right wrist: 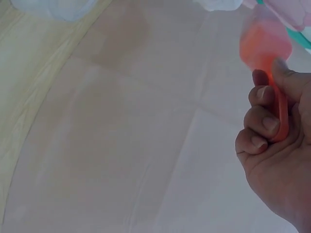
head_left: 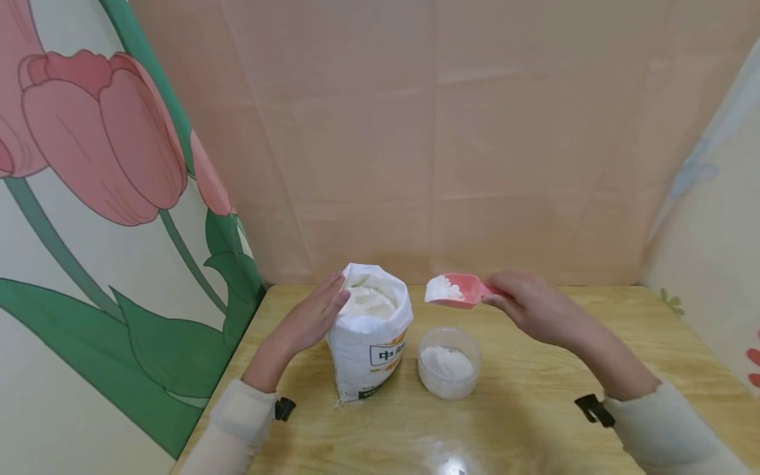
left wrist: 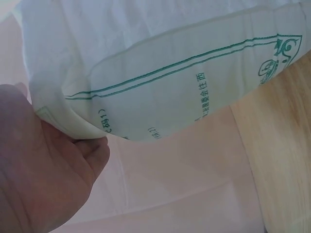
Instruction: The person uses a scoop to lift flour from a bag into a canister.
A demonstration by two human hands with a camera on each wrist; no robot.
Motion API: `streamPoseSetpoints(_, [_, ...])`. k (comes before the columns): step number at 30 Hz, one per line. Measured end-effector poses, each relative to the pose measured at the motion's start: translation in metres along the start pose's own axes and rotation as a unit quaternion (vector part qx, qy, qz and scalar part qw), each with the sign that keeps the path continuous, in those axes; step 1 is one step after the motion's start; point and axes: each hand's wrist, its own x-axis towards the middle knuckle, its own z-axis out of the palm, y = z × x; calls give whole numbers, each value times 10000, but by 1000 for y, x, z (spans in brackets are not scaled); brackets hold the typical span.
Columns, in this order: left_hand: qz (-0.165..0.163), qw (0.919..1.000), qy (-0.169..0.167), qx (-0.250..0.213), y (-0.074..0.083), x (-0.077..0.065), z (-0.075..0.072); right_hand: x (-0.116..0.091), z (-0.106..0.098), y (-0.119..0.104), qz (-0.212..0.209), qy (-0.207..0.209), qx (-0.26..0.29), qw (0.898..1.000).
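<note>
My right hand (head_left: 543, 307) grips the handle of a pink scoop (head_left: 471, 290), its fingers curled round it in the right wrist view. White flour (head_left: 441, 289) fills the front of the scoop, which is held in the air above and behind a clear round tub (head_left: 449, 387). More flour (head_left: 445, 362) lies inside that tub. To its left stands a white flour bag (head_left: 362, 349), upright with its top open and flour showing inside. My left hand (head_left: 309, 316) holds the bag's upper left side near the rim, fingers bent round its edge in the left wrist view.
Bag and tub stand on a wood-grain table (head_left: 534, 402), close beside each other. A pinkish-beige cloth (head_left: 433, 145) hangs behind the table's far edge. On the left is a wall panel painted with tulips (head_left: 107, 132); a pale wall (head_left: 712, 251) bounds the right.
</note>
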Motion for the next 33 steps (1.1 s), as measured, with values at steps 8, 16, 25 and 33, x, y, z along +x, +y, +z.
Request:
streamPoseSetpoints(8, [-45, 10000, -25, -33, -2, -2, 0, -15, 11, 20, -144, -48, 107, 9998])
streamPoseSetpoints(16, [-84, 10000, -33, -27, -3, -2, 0, -39, 35, 39, -36, -253, 238, 9994])
streamPoseSetpoints(25, [-43, 9999, -49, 116, -2, -1, 0, -48, 50, 48, -82, -277, 351, 9990])
streamPoseSetpoints(33, [-62, 9999, -81, 93, -3, -1, 0, -52, 59, 55, -237, -405, 290, 9985])
